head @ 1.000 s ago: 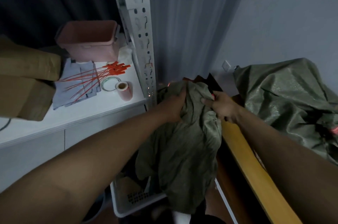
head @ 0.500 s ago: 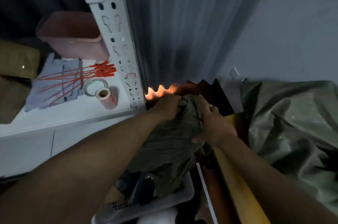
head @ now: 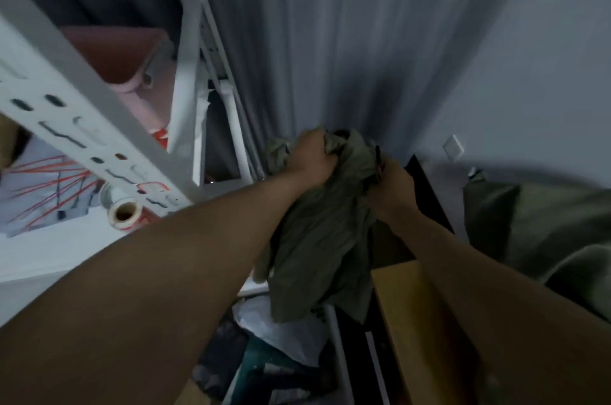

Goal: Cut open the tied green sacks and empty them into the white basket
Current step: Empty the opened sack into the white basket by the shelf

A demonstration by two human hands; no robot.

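Your left hand (head: 312, 158) has its fingers (head: 327, 153) curled tight into the bunched top of the green sack (head: 322, 239), and your right hand (head: 393, 188) grips the same bunch from the other side. The sack hangs limp from both fists, its lower end drooping over the white basket (head: 337, 335), where a pale plastic bag (head: 281, 328) and darker items lie. A second green sack (head: 542, 229) sits to your right. To your left stands a white shelf rack (head: 99, 113) carrying a pink tub (head: 115, 57), red ties (head: 49, 179) and a tape roll (head: 124, 211).
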